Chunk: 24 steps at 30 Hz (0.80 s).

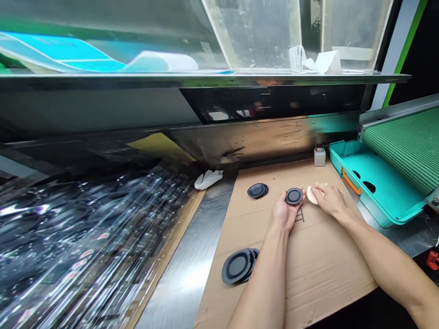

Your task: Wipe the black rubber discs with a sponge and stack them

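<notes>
My left hand (285, 214) is closed around the edge of a dark grey round disc (294, 196) with a raised ring, its face turned up. Just to the right, my right hand (327, 198) pinches a cream-coloured round pad (312, 195), which is apart from the disc. Both hands are above a brown cardboard sheet (318, 260). A small stack of similar dark discs (257, 190) lies on the cardboard left of my left hand. Nearer to me is another stack of dark discs (236, 266), partly hidden by my left forearm.
A teal tray (380, 201) with an orange latch and dark round pieces stands at right, beside a green conveyor belt (408, 141). A small bottle (319, 156) stands at the cardboard's back edge. Clear plastic packages (85, 246) fill the left. A metal shelf (206, 81) crosses above.
</notes>
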Tool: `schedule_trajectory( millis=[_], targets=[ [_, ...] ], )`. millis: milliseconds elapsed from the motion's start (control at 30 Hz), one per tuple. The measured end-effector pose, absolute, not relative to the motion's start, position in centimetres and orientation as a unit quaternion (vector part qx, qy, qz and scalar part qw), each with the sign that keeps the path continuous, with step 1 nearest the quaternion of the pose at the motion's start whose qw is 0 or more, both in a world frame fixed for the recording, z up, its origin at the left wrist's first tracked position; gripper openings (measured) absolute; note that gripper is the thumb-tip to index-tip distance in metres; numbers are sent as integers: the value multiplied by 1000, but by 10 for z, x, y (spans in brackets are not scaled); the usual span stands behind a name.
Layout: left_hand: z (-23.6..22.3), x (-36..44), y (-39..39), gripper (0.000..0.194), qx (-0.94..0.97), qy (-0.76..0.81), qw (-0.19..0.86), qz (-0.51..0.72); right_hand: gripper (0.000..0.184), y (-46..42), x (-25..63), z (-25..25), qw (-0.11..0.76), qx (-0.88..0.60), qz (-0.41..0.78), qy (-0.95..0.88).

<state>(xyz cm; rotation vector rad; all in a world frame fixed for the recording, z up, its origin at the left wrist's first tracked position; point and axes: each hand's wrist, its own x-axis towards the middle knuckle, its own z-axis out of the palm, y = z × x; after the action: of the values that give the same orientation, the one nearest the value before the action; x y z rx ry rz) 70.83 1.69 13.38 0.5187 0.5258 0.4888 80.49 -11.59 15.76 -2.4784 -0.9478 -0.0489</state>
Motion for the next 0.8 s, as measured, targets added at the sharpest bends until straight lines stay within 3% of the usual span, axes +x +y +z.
schedule_trajectory(
  millis=[100,233,333,433,533,667,800],
  targets=[
    [137,703,26,44,201,237,920,239,56,-123,807,161,248,-888,-38,-386],
    [140,700,25,50,185,193,939,216,32,-124,820,158,233,-896,-89,-366],
    [141,701,21,41,202,184,943,191,29,-122,830,149,218,-897,-43,-383],
    [142,703,19,40,223,193,946,136,23,-120,832,147,244,-886,-29,-393],
    [143,704,13,54,261,228,935,78,21,-119,824,154,297,-861,-37,-412],
    [144,708,-2,63,354,263,894,83,20,-115,802,163,357,-806,-11,-471],
    [144,711,-15,54,396,310,853,141,18,-111,786,163,283,-806,-27,-519]
  ],
)
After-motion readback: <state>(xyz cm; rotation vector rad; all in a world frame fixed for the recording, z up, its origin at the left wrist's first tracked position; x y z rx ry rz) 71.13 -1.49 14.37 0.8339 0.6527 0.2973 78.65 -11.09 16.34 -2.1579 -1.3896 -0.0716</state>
